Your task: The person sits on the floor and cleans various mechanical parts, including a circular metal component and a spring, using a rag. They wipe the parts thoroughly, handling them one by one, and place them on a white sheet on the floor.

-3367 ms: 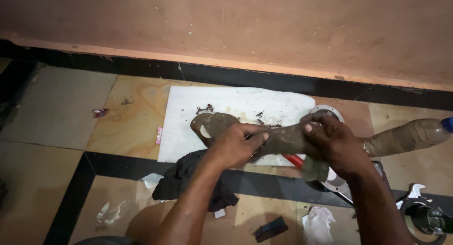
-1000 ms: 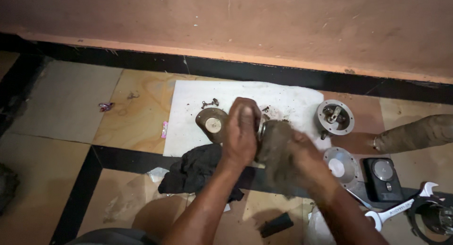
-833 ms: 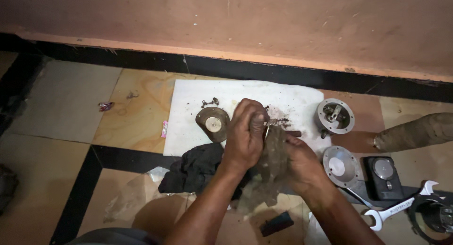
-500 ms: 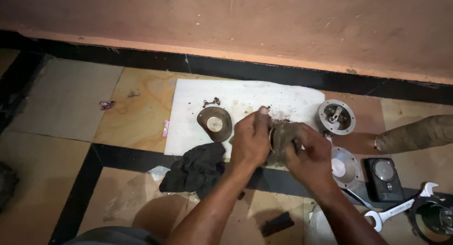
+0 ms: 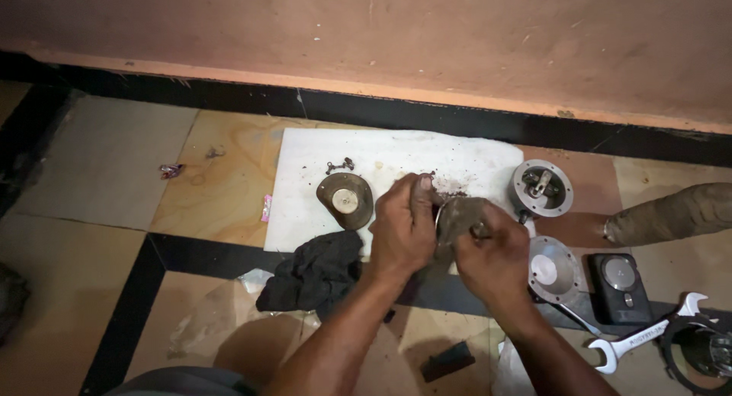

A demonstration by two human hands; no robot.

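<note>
Between both hands: left hand [image 5: 404, 228], right hand [image 5: 492, 255] clamped on grimy part [image 5: 457, 217].

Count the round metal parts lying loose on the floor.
3: a brown disc on the white sheet, a flanged housing at its right edge, a silver cover below. The hands may hide another.
</note>
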